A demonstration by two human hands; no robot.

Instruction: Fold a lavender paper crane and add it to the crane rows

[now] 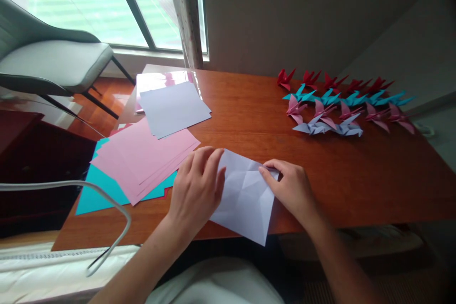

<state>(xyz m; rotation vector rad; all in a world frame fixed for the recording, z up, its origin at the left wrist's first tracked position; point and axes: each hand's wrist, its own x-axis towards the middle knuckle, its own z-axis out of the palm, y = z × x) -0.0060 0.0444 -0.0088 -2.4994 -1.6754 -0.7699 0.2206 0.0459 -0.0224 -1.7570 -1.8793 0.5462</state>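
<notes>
The creased pale lavender square sheet of paper (245,202) is between your hands at the table's near edge, around the middle of its length. It looks about as long as it is wide, so it has no clear long axis; it sits turned askew, one corner pointing towards the far edge and the opposite one jutting past the near edge towards you. Your right hand (294,190) has its thumb and forefinger clamped on the sheet at its right-hand corner. Your left hand (197,183) is over the sheet's left side with its fingers bent, and you cannot tell from here whether they grip it.

Just beyond your left hand, towards the left edge of the brown wooden table (242,109), you have fanned pink paper sheets (142,152) lying over turquoise paper sheets (101,187), with smooth pale lavender paper sheets (174,109) overlapping the pink ones nearer the far left corner. Along the far edge, towards the right, folded paper birds stand in rows: red birds (285,80) farthest from you, then turquoise birds (327,98), pink birds (295,111) and two pale lavender birds (313,127) nearest you
</notes>
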